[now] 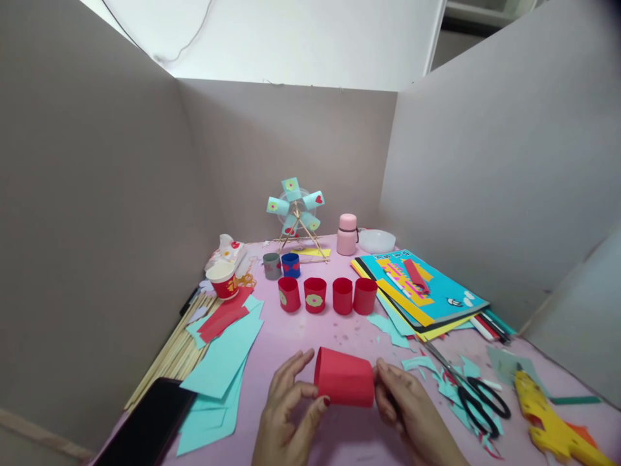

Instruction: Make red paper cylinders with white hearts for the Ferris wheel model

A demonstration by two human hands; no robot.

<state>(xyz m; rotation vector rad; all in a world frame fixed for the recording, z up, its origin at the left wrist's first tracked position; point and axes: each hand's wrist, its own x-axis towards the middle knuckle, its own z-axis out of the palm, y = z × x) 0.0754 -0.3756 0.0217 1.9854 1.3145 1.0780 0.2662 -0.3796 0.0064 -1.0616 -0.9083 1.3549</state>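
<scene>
A red paper cup lies on its side in the air just above the pink table, its wide mouth to the left. My left hand has thumb and index finger at the lower part of that mouth, with the other fingers curved beside it. At the narrow end, my right hand pinches the cup's edge; its lower fingers are curled and partly hidden. Beyond the hands stand more red cups, two with a green flower and two plain.
Black-handled scissors, blue paper scraps and a yellow glue gun lie at right, below a blue book. Blue paper sheets, wooden sticks and a phone are at left. A small Ferris wheel and pink bottle stand behind.
</scene>
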